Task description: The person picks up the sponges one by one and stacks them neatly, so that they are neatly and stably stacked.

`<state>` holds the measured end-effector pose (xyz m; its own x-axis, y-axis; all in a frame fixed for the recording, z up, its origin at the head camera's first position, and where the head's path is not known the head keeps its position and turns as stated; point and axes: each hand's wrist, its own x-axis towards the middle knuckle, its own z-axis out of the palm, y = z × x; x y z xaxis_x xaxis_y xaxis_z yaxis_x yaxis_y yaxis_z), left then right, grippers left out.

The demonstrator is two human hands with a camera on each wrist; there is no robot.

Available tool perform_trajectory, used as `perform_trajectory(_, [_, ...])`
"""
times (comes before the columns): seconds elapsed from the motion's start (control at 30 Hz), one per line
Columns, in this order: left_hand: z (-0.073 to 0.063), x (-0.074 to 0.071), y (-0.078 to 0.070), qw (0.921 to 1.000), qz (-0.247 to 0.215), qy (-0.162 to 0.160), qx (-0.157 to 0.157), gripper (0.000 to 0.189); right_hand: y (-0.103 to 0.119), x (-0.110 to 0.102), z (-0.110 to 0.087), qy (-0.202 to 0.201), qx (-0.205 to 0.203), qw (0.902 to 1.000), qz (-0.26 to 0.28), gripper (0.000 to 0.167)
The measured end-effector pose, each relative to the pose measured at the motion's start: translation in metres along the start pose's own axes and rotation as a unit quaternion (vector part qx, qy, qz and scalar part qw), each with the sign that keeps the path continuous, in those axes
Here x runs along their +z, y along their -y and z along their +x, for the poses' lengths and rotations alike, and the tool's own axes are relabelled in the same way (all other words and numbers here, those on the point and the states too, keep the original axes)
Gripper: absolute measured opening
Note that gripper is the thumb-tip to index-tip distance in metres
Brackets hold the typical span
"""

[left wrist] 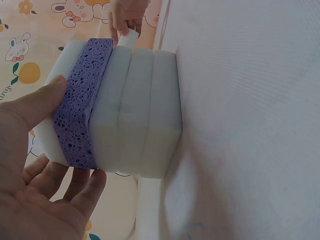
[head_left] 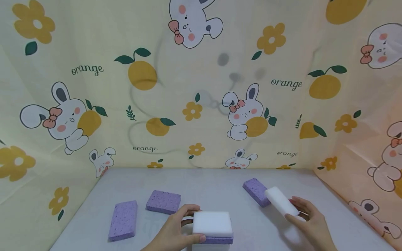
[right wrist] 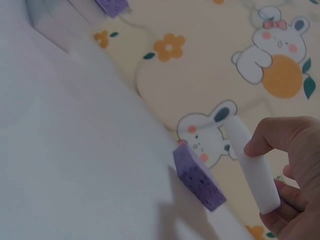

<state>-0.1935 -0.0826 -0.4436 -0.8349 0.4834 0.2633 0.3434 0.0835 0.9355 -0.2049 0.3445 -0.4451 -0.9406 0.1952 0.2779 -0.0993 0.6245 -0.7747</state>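
The left hand (head_left: 176,229) gripped the upper part of a rectangular stack (head_left: 212,223) of white foam blocks (left wrist: 165,110) and a speckled purple sponge (head_left: 220,240); well to its right, an oblong white block (head_left: 281,200) slanted lengthwise toward the right hand (head_left: 314,222) pinching it.

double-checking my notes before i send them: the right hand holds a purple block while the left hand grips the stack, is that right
Not quite: the right hand holds a white block, not a purple one, as the head view shows. The left hand does grip the stack.
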Motion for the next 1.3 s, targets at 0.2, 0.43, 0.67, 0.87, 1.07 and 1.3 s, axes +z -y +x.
perform_trajectory(0.2, [0.000,0.000,-0.003,1.0000,-0.006,0.001,0.001,0.063,0.008,0.011,-0.008,-0.026,-0.075,0.9967,0.019,0.065])
perform_trajectory(0.43, [0.000,0.000,0.000,1.0000,0.004,-0.001,0.005,0.063,0.014,0.018,-0.011,-0.025,-0.098,0.9943,0.033,0.063])
perform_trajectory(0.67, [0.000,0.001,0.001,1.0000,0.002,-0.002,0.004,0.063,0.013,0.019,-0.011,-0.019,-0.095,0.9946,0.036,0.064])
perform_trajectory(0.87, [-0.001,0.001,0.001,0.9999,-0.001,0.000,0.014,0.062,0.011,0.019,-0.013,-0.014,-0.095,0.9933,0.064,0.063])
perform_trajectory(1.07, [-0.002,0.002,0.004,1.0000,0.002,0.000,0.005,0.063,0.013,0.020,-0.016,-0.002,-0.080,0.9951,0.058,0.065])
perform_trajectory(1.3, [-0.001,0.001,0.004,0.9998,0.013,-0.006,0.017,0.062,0.014,0.019,-0.016,0.007,-0.096,0.9935,0.061,0.063])
